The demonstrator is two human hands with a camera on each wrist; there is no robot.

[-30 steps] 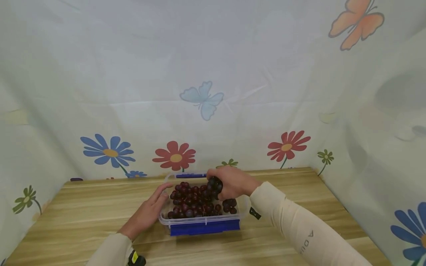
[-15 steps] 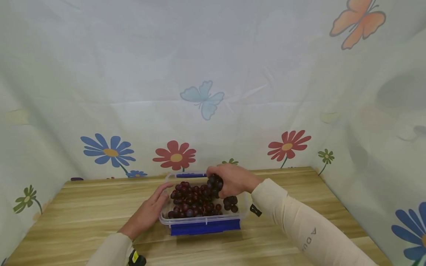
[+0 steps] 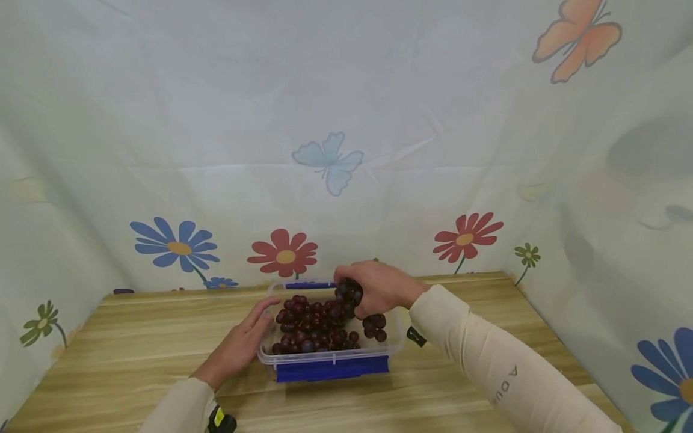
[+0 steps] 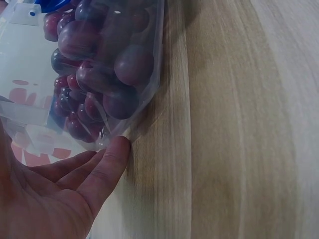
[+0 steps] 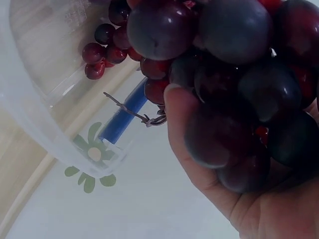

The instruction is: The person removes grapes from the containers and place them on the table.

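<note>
A clear plastic container (image 3: 295, 361) with blue side clips holds dark red grapes (image 3: 311, 325), heaped toward its left side. My right hand (image 3: 385, 285) grips a bunch of grapes (image 3: 348, 293) over the back right of the container. In the right wrist view, the fingers curl round this bunch (image 5: 224, 129), and a brown stem (image 5: 119, 105) pokes out. A few grapes (image 3: 375, 328) hang or lie just below that hand; I cannot tell which. My left hand (image 3: 240, 349) rests against the container's left side, its fingertips touching the clear wall in the left wrist view.
The container stands on a wood-grain table (image 3: 162, 337). A pale cloth backdrop (image 3: 406, 198) with printed flowers and butterflies rises behind the table and along both sides.
My right hand has risen slightly with the grape bunch. The few grapes below it have also shifted up a little. The left hand and the container stay in place.
</note>
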